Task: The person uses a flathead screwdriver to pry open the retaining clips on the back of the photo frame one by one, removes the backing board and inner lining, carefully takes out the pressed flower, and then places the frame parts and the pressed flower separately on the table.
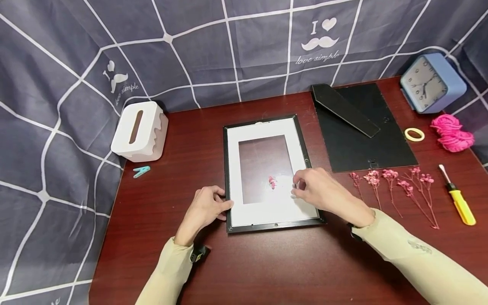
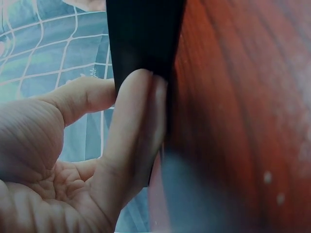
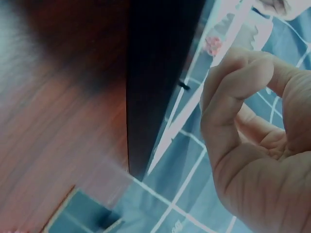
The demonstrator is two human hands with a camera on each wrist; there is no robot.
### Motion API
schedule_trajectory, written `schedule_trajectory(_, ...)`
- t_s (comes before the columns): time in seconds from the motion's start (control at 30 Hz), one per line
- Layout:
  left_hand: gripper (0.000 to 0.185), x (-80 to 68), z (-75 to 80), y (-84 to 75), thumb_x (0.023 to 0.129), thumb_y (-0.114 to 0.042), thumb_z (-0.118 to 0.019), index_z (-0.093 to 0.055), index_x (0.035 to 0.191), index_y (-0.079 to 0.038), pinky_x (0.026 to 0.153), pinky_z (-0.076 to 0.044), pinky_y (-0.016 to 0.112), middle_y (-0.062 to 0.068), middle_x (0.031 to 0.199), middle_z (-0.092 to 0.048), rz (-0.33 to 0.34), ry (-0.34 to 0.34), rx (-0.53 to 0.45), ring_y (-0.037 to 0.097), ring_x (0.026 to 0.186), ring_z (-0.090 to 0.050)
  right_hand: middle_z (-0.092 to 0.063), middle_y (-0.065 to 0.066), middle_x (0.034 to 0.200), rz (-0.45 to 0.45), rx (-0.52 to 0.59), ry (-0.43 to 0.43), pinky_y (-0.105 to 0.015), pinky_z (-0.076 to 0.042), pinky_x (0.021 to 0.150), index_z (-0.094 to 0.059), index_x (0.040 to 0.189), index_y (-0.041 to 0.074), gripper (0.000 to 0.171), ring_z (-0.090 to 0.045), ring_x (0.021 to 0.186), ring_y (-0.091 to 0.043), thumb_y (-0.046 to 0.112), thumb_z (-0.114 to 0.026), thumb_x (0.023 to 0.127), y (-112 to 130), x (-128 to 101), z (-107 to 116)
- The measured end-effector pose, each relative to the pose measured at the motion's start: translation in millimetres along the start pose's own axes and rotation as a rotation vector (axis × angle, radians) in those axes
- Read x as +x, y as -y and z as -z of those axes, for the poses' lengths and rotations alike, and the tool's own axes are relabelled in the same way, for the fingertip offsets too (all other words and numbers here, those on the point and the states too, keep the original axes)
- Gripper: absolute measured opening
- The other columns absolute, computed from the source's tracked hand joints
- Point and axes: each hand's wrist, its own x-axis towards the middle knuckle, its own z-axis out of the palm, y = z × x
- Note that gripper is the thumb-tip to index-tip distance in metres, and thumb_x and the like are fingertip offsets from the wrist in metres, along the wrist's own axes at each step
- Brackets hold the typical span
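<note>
A black picture frame (image 1: 228,169) with a white mat lies flat on the dark red table (image 1: 267,262). A tiny pink flower sprig (image 1: 272,182) rests on its glass. My left hand (image 1: 225,203) touches the frame's left edge near the lower corner; in the left wrist view a straight finger (image 2: 131,126) presses along the black frame edge (image 2: 146,34). My right hand (image 1: 299,186) hovers over the mat's lower right, just right of the sprig. Its thumb and forefinger curl together (image 3: 252,82) beside the frame edge (image 3: 155,73). I see nothing plainly between them.
Right of the frame lie a black backing board (image 1: 381,148) with its stand, several dried pink flower stems (image 1: 392,182), a tape roll (image 1: 414,134), pink yarn (image 1: 451,133), a yellow screwdriver (image 1: 459,203) and a blue clock (image 1: 432,82). A white tissue box (image 1: 139,131) and teal clip (image 1: 141,171) sit left.
</note>
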Motion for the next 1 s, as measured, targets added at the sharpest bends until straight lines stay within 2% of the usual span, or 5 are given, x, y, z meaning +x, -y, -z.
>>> schedule_trajectory(0.17,0.039,0.6,0.3,-1.2,0.094,-0.014,-0.081,-0.070,0.128,0.003,0.064,-0.066,0.031,0.010,0.090,-0.074,0.004,0.007,-0.002,0.019,0.058,-0.078,-0.075,-0.003,0.084,0.021,-0.024,0.067,-0.036,-0.057,0.073,-0.076,0.094,0.006,0.008,-0.067,0.079,-0.016,0.012,-0.081,0.093,3.5,16.1,-7.4)
schedule_trajectory(0.37,0.041,0.7,1.0,-1.7,0.094,-0.013,-0.081,-0.069,0.130,0.004,0.061,-0.066,0.032,0.011,0.091,-0.074,0.016,0.014,-0.015,0.020,0.059,-0.079,-0.074,-0.002,0.082,0.041,-0.050,0.081,-0.027,-0.050,0.066,-0.075,0.087,0.007,0.007,-0.061,0.074,-0.012,0.008,-0.078,0.093,11.4,27.5,-14.3)
schedule_trajectory(0.57,0.042,0.8,1.4,-1.6,0.094,-0.013,-0.081,-0.069,0.130,0.003,0.061,-0.066,0.032,0.010,0.090,-0.074,0.024,0.016,-0.016,0.020,0.060,-0.079,-0.060,0.005,0.067,0.057,-0.048,0.053,-0.023,-0.038,0.057,-0.069,0.068,0.011,0.025,-0.047,0.064,-0.009,0.001,-0.075,0.090,14.9,33.0,-18.5)
schedule_trajectory(0.8,0.042,1.1,1.7,-1.1,0.094,-0.013,-0.081,-0.069,0.130,0.004,0.061,-0.066,0.032,0.011,0.091,-0.073,0.022,0.017,-0.019,0.020,0.060,-0.079,-0.032,0.014,0.059,0.109,-0.006,0.007,-0.022,-0.026,0.051,-0.042,0.054,0.024,0.049,-0.032,0.058,-0.005,-0.004,-0.067,0.086,1.0,40.4,-33.1)
schedule_trajectory(1.0,0.040,1.1,1.7,0.1,0.094,-0.011,-0.081,-0.070,0.129,0.005,0.060,-0.067,0.033,0.011,0.089,-0.074,0.007,0.015,-0.025,0.020,0.059,-0.078,-0.036,0.011,0.059,0.123,0.003,0.015,-0.022,-0.027,0.051,-0.038,0.054,0.025,0.046,-0.033,0.058,-0.007,-0.008,-0.058,0.080,8.0,40.4,-28.6)
